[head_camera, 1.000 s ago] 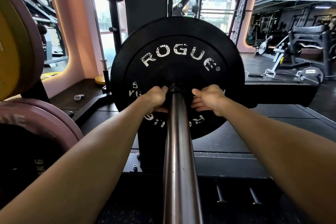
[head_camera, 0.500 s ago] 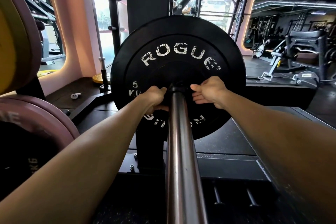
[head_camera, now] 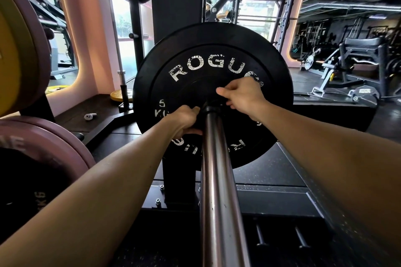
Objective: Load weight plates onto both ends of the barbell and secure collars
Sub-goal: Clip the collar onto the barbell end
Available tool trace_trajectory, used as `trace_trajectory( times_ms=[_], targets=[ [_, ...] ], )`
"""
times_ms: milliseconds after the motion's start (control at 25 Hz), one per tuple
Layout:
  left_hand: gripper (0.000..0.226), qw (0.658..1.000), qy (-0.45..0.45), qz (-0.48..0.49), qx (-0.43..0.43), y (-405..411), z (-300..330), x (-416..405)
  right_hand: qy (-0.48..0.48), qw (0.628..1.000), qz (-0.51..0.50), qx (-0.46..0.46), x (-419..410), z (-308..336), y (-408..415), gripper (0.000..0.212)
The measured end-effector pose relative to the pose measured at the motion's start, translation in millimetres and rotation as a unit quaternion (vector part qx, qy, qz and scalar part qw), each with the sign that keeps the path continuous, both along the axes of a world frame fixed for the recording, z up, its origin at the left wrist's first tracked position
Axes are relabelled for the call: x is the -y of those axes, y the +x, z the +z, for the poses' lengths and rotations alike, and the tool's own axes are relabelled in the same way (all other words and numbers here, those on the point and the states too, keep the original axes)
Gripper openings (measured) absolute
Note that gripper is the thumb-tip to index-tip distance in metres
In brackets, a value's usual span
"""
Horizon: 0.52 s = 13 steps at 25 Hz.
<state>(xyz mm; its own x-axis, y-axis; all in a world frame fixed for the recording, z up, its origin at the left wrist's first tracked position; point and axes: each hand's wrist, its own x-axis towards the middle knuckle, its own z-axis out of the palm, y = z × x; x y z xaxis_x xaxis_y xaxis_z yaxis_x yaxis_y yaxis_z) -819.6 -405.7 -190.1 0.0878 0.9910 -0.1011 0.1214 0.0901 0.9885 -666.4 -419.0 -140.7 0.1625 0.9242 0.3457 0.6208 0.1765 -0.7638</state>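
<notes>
— Against the hub of the black plate (head_camera: 213,97), what do the two hands have hold of?

— The left hand (head_camera: 184,120) is curled shut around a dark collar (head_camera: 205,109) on the barbell sleeve (head_camera: 217,180), just left of the plate's centre hole. The right hand (head_camera: 243,95) sits on the other side of the hub, fingers loosely bent and thumb out, touching the plate face; whether it pinches the collar cannot be told.

— And where is the plate itself?

— Threaded on the sleeve, standing upright, its lettered face toward the wearer. The collar appears pressed against that face.

— How would that plate handle?

— Probably a rubber bumper: stiff, matte, not slippery, and judging by the "5" printed left of the hub, fairly light for its width. Best taken by the outer rim with both hands. The collar is small and rigid, so a full wrap close to the hub suits it. The steel sleeve looks smooth and polished, so things should slide along it easily.

— Its looks?

— Black all over, with worn, cracked white lettering arcing above and below the hub, and a recessed ring inside a raised rim.
</notes>
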Motion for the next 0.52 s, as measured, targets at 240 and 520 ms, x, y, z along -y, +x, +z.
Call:
trace_trajectory(
  times_ms=[240, 520],
  targets=[
    [0.025, 1.0, 0.007, 0.005, 0.006, -0.3, -0.3, 5.3, 0.027, 0.974, -0.012, 0.225, 14.2, 7.3, -16.1, 0.049],
    [0.026, 1.0, 0.001, 0.007, 0.007, -1.7, -0.4, 9.8, -0.001, 0.943, 0.06, 0.327, 9.6, -5.2, -19.8, 0.05]
  ],
)
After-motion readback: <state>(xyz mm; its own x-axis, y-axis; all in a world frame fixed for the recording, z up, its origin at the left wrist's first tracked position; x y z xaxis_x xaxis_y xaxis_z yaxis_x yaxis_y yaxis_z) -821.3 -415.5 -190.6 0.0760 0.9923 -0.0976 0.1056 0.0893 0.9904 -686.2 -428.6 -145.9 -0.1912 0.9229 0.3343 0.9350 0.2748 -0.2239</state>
